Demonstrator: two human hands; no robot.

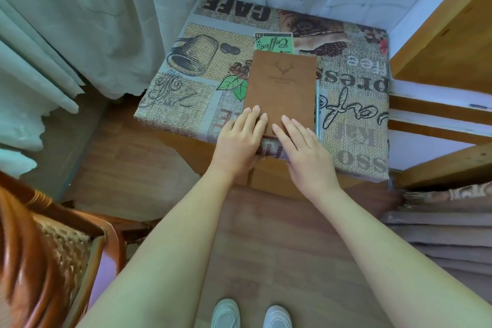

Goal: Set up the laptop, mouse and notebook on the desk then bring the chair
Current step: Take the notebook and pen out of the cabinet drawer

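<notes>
Notebook on the desk, chair left.

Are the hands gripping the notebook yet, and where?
Not gripped. Left hand and right hand lie with straight fingers on the near end of the brown notebook, which rests flat on the desk.

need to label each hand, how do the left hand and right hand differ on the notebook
The left hand lies at the notebook's near left corner, its thumb tucked under the desk edge; the right hand lies at the near right, reaching less far up the cover. Both rest straight fingers flat on it.
</notes>
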